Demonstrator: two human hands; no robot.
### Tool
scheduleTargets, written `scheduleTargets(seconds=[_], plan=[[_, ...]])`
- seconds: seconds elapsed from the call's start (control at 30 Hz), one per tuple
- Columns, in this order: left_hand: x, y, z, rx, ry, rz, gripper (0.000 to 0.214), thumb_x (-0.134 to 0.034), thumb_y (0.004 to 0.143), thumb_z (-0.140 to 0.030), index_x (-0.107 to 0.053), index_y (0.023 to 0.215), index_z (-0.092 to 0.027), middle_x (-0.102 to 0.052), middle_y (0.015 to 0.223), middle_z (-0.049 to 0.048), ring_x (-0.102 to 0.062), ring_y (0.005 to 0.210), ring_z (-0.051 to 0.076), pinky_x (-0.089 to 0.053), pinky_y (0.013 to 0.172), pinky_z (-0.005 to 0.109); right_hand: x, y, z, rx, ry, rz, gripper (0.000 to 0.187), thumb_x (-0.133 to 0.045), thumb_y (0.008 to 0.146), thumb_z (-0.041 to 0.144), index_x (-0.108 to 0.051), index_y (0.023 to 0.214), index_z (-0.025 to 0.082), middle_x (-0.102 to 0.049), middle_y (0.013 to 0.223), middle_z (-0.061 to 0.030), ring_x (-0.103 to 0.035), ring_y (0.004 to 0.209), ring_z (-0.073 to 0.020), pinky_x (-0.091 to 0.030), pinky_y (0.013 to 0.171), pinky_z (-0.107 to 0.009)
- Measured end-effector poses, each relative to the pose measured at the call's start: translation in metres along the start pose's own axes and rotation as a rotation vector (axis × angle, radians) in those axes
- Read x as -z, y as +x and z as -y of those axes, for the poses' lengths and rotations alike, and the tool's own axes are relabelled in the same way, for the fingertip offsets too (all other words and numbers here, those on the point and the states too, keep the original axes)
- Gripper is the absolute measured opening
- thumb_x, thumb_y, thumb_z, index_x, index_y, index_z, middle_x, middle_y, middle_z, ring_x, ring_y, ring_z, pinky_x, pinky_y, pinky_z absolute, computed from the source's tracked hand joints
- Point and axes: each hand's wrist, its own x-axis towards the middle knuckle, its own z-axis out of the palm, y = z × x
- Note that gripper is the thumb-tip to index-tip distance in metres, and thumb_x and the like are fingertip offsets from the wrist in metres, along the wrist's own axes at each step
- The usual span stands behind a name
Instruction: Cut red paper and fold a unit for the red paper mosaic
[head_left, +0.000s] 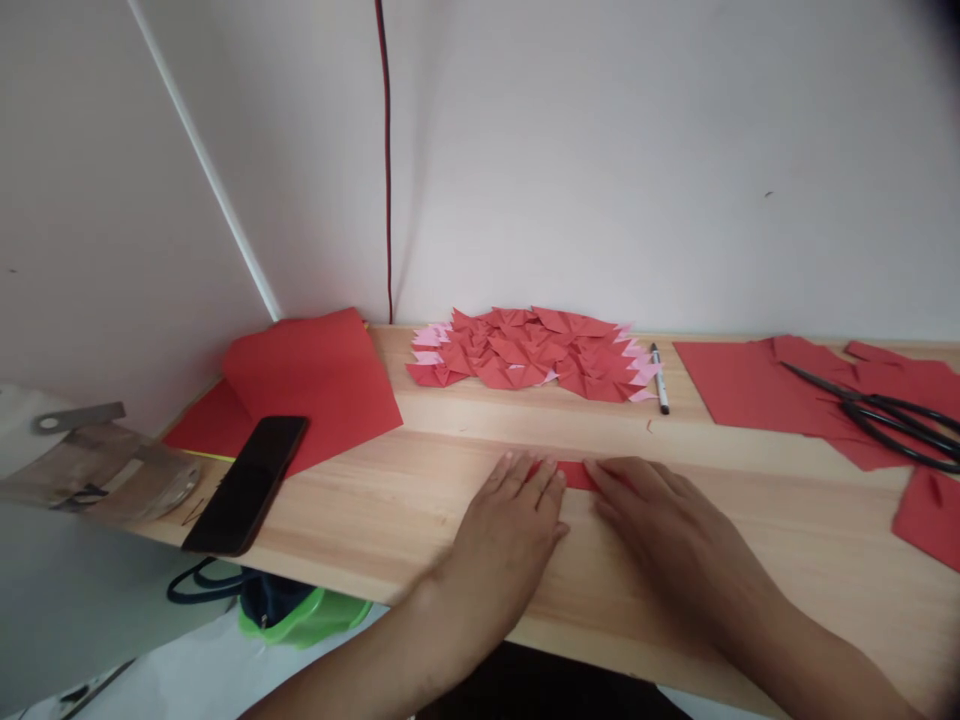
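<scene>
A small piece of red paper [574, 475] lies on the wooden table [360, 500] in front of me, mostly covered by my hands. My left hand [517, 520] rests flat on its left part, fingers stretched out. On its right end sits my right hand [667, 520], fingers extended and somewhat blurred, pressing the paper down. Beyond them is a pile of folded red and pink paper pieces [525, 350]. A black-and-white marker pen [660, 380] lies just right of that pile.
Black-handled scissors [885, 405] lie on red paper sheets [742, 385] at the right. A red paper piece [930, 515] is nearer the right edge. At the left are large red sheets [322, 370], a black phone [247, 485] and a transparent tape roll [142, 480]. A cable [387, 150] hangs down the wall.
</scene>
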Motion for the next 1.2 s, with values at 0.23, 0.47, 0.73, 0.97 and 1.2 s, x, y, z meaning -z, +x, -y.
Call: scheduleTargets(seconds=[0.23,0.47,0.73,0.97,1.2], plan=[[0.020,0.026,0.004,-0.079,-0.037,0.071,0.010,-0.051,0.085,-0.009,-0.060,0.089,-0.011,-0.063,0.087,0.0068,-0.055,0.086,0.021,-0.048,0.076,0.033,0.012,0.014,-0.009,-0.001,-0.017,0.113,0.024,-0.047,0.087,0.005,-0.067,0.091,0.018,-0.064,0.085,-0.0070,-0.058,0.071,-0.0194,-0.044,0.068,-0.033],[0.016,0.031,0.006,-0.155,0.052,0.092,0.011,-0.052,0.078,-0.003,-0.058,0.081,-0.012,-0.058,0.086,0.0079,-0.051,0.083,0.022,-0.047,0.065,0.031,0.014,0.014,-0.010,0.097,-0.085,0.085,0.030,-0.040,0.088,0.001,-0.066,0.093,0.015,-0.067,0.080,-0.0073,-0.060,0.070,-0.0192,-0.039,0.068,-0.033],[0.022,0.036,0.007,-0.131,0.046,0.116,0.009,-0.054,0.082,-0.007,-0.059,0.078,-0.013,-0.056,0.086,0.0070,-0.051,0.086,0.022,-0.045,0.063,0.031,0.013,0.014,-0.008,0.152,-0.144,0.048,0.035,-0.038,0.082,-0.006,-0.065,0.088,0.015,-0.068,0.078,-0.0077,-0.062,0.070,-0.0195,-0.035,0.069,-0.034],[0.017,0.041,0.012,-0.059,-0.091,0.015,0.016,-0.057,0.087,-0.026,-0.064,0.079,-0.015,-0.058,0.087,0.0059,-0.050,0.087,0.021,-0.044,0.073,0.034,0.010,0.014,-0.009,0.112,-0.114,0.021,0.033,-0.040,0.083,-0.006,-0.065,0.091,0.015,-0.069,0.078,-0.0066,-0.063,0.070,-0.0200,-0.034,0.072,-0.035],[0.000,0.043,0.006,0.007,-0.284,-0.084,0.014,-0.052,0.090,-0.021,-0.062,0.083,-0.015,-0.058,0.087,0.0034,-0.049,0.085,0.018,-0.043,0.075,0.031,0.012,0.011,-0.007,0.025,-0.084,0.029,0.032,-0.039,0.086,-0.003,-0.064,0.087,0.017,-0.069,0.080,-0.0042,-0.062,0.069,-0.0190,-0.032,0.074,-0.037]])
